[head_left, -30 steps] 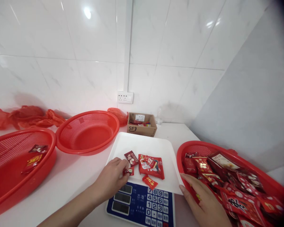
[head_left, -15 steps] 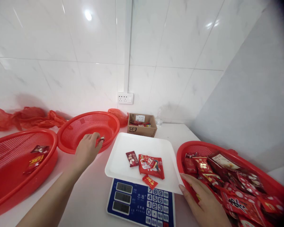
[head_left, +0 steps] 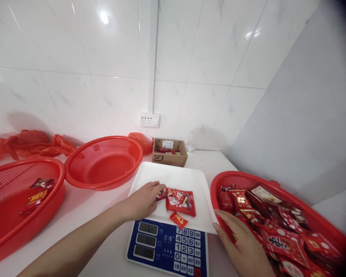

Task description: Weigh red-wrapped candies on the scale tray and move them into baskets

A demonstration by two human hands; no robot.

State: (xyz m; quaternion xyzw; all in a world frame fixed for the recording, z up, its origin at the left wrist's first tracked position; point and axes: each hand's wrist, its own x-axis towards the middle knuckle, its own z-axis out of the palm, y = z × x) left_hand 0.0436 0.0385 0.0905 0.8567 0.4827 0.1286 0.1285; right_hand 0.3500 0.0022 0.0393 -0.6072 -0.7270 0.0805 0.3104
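Observation:
My left hand [head_left: 142, 201] is over the left part of the white scale tray [head_left: 173, 174], its fingers bent down and closed around a small dark red snack packet [head_left: 161, 195], most of which they hide. Just right of those fingertips lies a larger red snack packet [head_left: 181, 202] with a smaller red packet on top. A small red and gold packet [head_left: 178, 219] rests near the tray's front edge. My right hand [head_left: 238, 240] pinches the tray's right front corner between thumb and fingers. Beneath the tray, the blue digital scale [head_left: 167, 248] shows its displays and keypad.
On the right stands a red basket [head_left: 219, 181] full of snack packets. Two more red baskets are on the left: the near one [head_left: 53, 207] holds a few packets, the other [head_left: 103, 182] sits behind. An open cardboard box [head_left: 170, 158] stands by the wall beside red bags [head_left: 31, 144].
My left hand has moved right, from above the rear left basket with a small packet at its fingertips, to the tray. My right hand stays at the tray corner. The view has shifted slightly.

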